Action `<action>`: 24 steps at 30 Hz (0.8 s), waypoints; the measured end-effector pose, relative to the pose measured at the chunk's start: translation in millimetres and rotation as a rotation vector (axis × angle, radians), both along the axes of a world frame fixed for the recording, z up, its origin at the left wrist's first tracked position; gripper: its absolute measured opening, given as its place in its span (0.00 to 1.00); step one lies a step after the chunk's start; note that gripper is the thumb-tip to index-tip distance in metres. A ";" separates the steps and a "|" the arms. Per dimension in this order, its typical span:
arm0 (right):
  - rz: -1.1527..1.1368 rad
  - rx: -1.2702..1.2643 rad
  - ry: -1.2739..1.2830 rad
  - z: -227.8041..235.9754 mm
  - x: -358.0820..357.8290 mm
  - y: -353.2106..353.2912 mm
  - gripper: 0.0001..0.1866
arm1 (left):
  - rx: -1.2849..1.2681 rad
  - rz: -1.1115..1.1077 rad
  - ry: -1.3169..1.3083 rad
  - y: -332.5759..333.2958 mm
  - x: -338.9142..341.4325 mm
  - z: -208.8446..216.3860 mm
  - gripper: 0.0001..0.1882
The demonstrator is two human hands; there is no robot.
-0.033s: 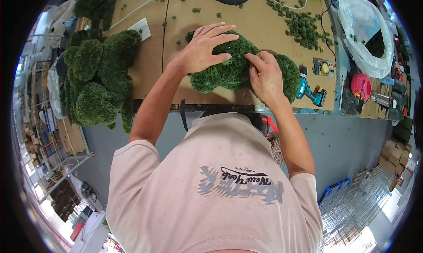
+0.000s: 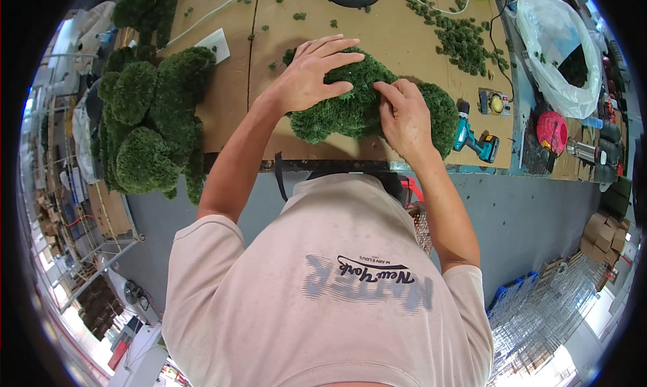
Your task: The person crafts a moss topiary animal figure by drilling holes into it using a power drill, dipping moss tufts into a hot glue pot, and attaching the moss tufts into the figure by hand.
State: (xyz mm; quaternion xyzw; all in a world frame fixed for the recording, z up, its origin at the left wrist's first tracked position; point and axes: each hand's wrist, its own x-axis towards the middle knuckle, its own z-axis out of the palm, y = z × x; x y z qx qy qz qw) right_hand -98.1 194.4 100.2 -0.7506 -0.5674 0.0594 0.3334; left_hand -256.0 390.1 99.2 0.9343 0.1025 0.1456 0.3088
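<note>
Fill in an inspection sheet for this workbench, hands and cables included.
Surface: brown cardboard covers the bench, with a dark seam running across it.
Job's things: a bushy green foliage piece lies near the bench's front edge.
Clutter: loose green tufts scattered about; a teal drill lies to the right.
Hands: left hand rests spread on the foliage; right hand has its fingertips at it, grip unclear.
Cables: white cable at upper left; black cable at right.
Surroundings: larger foliage form at left, plastic bag at right.
</note>
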 end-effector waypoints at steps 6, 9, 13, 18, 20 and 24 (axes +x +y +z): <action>0.024 0.052 0.000 0.9 -0.6 -0.8 0.15 | 0.013 -0.040 0.024 3.4 2.7 5.9 0.33; 0.047 0.046 0.049 -0.3 6.1 -1.2 0.14 | 0.008 -0.027 0.070 0.0 3.4 13.6 0.35; -0.143 0.140 0.286 -25.9 46.9 -9.4 0.12 | 0.046 0.080 0.056 -15.8 0.4 28.3 0.35; -0.535 -0.074 0.107 -150.1 203.0 -32.1 0.14 | 0.038 0.158 -0.215 -27.2 -9.1 23.0 0.32; -0.543 -0.141 0.121 -183.2 250.5 -29.9 0.15 | 0.077 0.222 -0.208 -36.5 -9.8 27.1 0.29; -0.458 -0.290 0.000 -214.8 289.8 15.1 0.17 | 0.149 0.299 -0.193 -67.1 -6.9 42.3 0.24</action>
